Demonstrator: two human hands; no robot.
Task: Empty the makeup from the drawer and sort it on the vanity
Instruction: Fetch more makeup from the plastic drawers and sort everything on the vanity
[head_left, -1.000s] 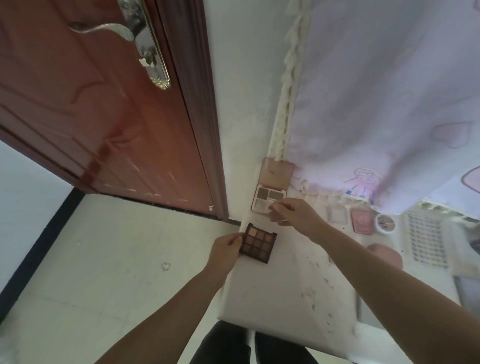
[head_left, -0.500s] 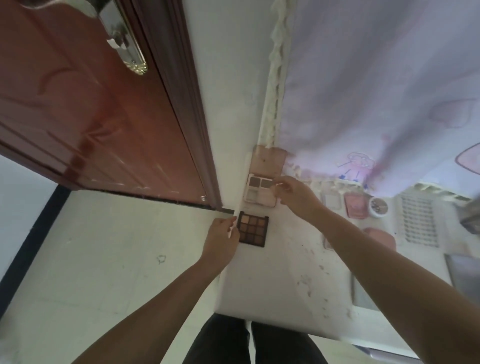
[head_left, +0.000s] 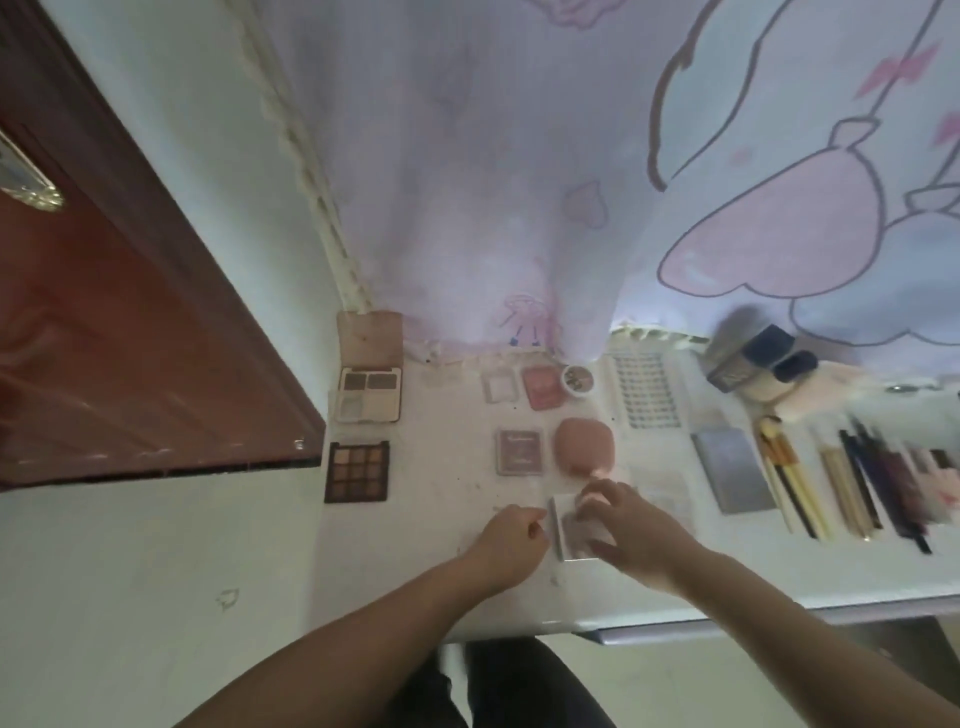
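Observation:
On the white vanity (head_left: 519, 603), both my hands meet at a small clear-cased compact (head_left: 569, 530) near the front edge. My left hand (head_left: 511, 545) is curled at its left side and my right hand (head_left: 631, 535) covers its right half with fingers spread. At the far left lie a nine-pan brown eyeshadow palette (head_left: 357, 471) and an open four-pan palette (head_left: 370, 393) with its lid up. A mauve square compact (head_left: 518, 452) and a pink rounded case (head_left: 584, 447) lie just beyond my hands.
Small pink and clear compacts (head_left: 543, 387) and a round pot (head_left: 577, 379) sit at the back. Brushes and pencils (head_left: 841, 483), a silver palette (head_left: 735, 475) and dark bottles (head_left: 758, 358) fill the right side. A pink curtain (head_left: 519, 182) hangs behind; a red door (head_left: 130, 338) stands left.
Both hands left the two eyeshadow palettes at the vanity's left end and moved right to the small clear compact. The view swung right and down.

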